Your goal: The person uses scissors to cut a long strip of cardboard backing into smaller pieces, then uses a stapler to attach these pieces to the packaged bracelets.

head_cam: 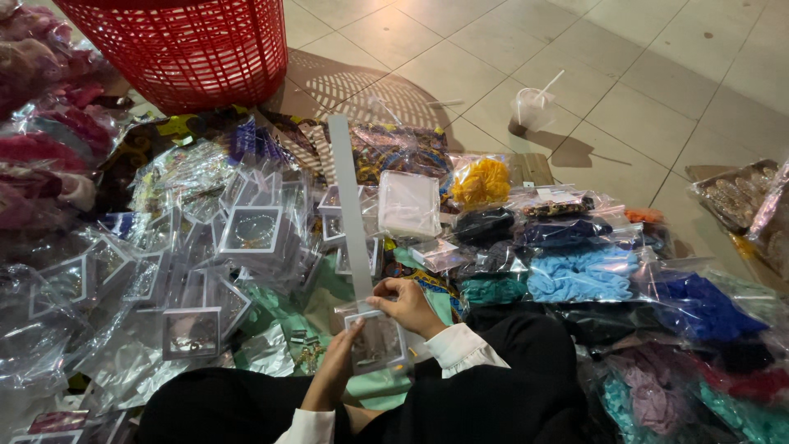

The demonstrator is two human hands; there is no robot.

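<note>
Both hands grip one small clear jewellery box point(376, 342) held over the lap: left hand point(335, 370) closed on its lower left edge, right hand point(408, 304) pinching its top edge. Left of this box lies a heap of bagged boxes point(205, 247), evidently finished; the held box is still unbagged.

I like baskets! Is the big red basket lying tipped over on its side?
No, the red basket stands upright on the floor, beyond the heap of clear-wrapped boxes.

Red basket point(193, 49) top left, plastic cup w/ straw point(532, 105) on tiles, bagged blue scrunchies point(579, 275), yellow ones point(481, 181)
</note>
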